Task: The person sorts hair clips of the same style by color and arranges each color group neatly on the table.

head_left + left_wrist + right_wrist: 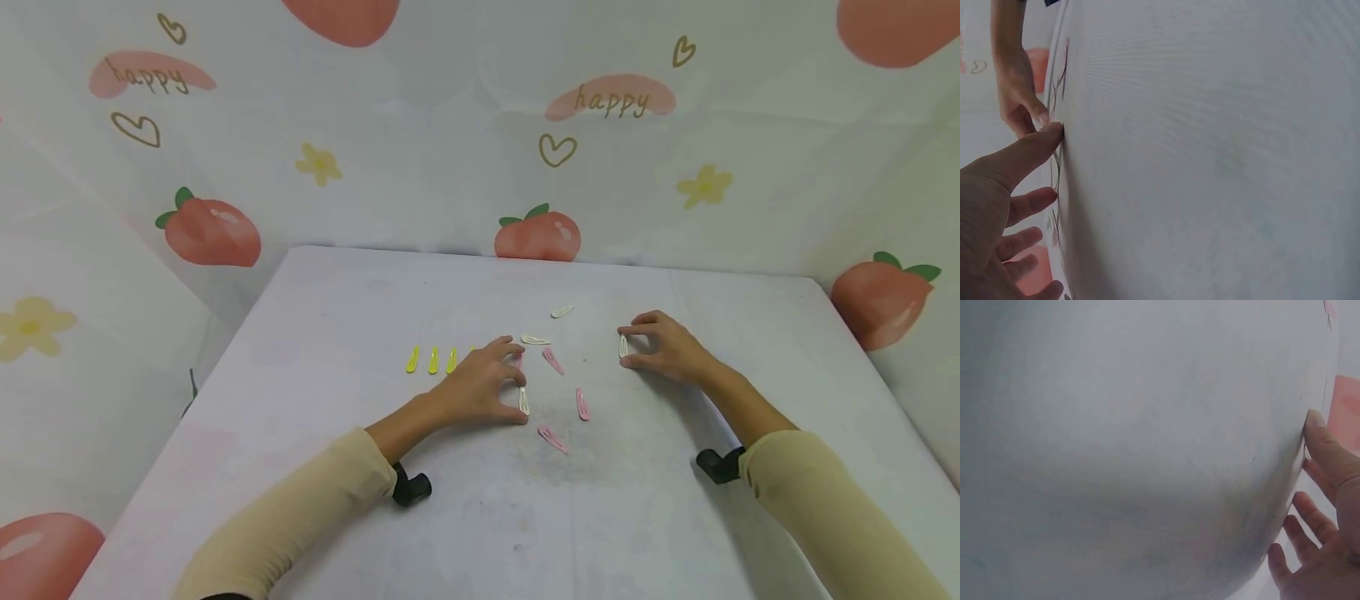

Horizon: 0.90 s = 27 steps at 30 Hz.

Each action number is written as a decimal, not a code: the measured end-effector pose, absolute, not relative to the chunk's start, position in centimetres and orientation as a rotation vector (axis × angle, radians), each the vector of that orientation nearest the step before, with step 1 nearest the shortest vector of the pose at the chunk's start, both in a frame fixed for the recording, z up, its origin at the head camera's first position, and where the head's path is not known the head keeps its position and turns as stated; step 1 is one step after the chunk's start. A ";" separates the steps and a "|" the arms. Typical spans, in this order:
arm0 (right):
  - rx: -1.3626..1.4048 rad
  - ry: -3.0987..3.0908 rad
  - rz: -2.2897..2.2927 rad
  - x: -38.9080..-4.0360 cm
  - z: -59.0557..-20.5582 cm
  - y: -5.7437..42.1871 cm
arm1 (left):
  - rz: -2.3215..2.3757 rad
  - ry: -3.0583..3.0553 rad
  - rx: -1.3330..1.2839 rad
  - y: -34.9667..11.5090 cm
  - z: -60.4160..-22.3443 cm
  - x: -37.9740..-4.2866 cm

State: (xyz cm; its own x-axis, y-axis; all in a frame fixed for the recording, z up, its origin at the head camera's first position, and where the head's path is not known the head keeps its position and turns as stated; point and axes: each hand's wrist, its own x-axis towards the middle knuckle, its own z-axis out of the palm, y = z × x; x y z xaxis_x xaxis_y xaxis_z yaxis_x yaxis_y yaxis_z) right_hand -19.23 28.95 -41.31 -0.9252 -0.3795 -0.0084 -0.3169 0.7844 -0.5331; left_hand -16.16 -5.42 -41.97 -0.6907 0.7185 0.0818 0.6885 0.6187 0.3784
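Note:
My left hand (480,383) holds a white snap hair clip (523,402) by its two ends, between thumb and index finger, low over the table. Farther right, my right hand (666,348) pinches another white hair clip (623,346) the same way, thumb at the near end. In the left wrist view the thumb (1038,147) reaches down to the tabletop; the right wrist view shows the right thumb (1322,440) likewise at the surface. Beyond the left fingers lies a pink clip (517,362), partly covered by them.
Left of the left hand, several yellow clips (433,360) stand in a row, the last partly hidden by the hand. Between the hands lie pink clips (582,404) and a white clip (536,340). Another white clip (562,312) lies farther back. A printed cloth (450,167) hangs behind the table.

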 end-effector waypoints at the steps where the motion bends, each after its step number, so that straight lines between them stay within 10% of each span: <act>1: -0.559 2.860 -0.824 -19.2 -41.3 29.0 | 0.607 2.747 1.194 -5.4 -42.0 -16.2; 27: -0.520 2.859 -0.822 -19.2 -41.4 28.9 | 0.899 2.811 0.749 -18.3 -40.0 -14.8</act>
